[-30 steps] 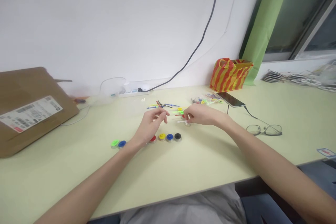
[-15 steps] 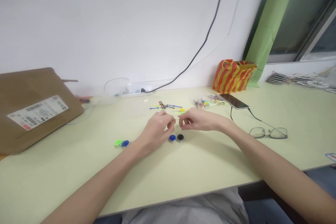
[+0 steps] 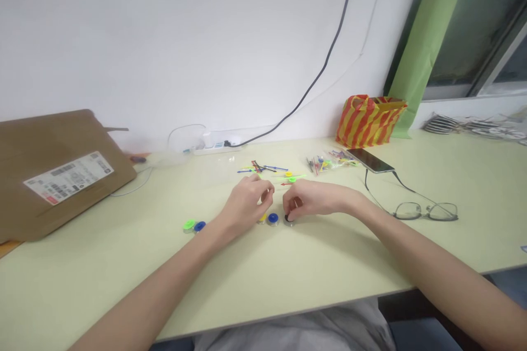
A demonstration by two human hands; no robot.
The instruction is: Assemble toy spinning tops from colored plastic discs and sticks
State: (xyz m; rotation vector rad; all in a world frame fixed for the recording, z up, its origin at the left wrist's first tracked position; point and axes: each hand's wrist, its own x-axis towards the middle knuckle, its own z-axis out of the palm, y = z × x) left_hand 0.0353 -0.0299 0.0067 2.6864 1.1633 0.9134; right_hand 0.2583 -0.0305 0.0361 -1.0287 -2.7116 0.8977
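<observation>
With thumb and fingers, my right hand (image 3: 302, 199) pinches a small black-topped disc (image 3: 289, 220) with a clear base, low at the table. My left hand (image 3: 248, 197) hovers just to the left, fingers curled and tips together; whatever is in them is hidden. Beneath its fingertips a yellow disc (image 3: 262, 220) partly shows, and a blue disc (image 3: 273, 219) sits between the hands. Farther left, a green disc (image 3: 189, 225) and another blue disc (image 3: 200, 227) lie side by side near my left forearm. Behind my right hand is a green disc with a red pointer (image 3: 291, 180).
Several thin coloured arrows (image 3: 263, 168) lie behind my hands. Farther right are a clear bag of coloured parts (image 3: 329, 162), a phone (image 3: 370, 160), eyeglasses (image 3: 424, 210) and a striped bag (image 3: 370, 120). A cardboard parcel (image 3: 61, 142) stands left; a power strip (image 3: 214, 146) lies along the wall.
My right hand has come down and closed on the black disc. A green disc now shows behind it, and the yellow disc shows under my left hand, which has barely moved.
</observation>
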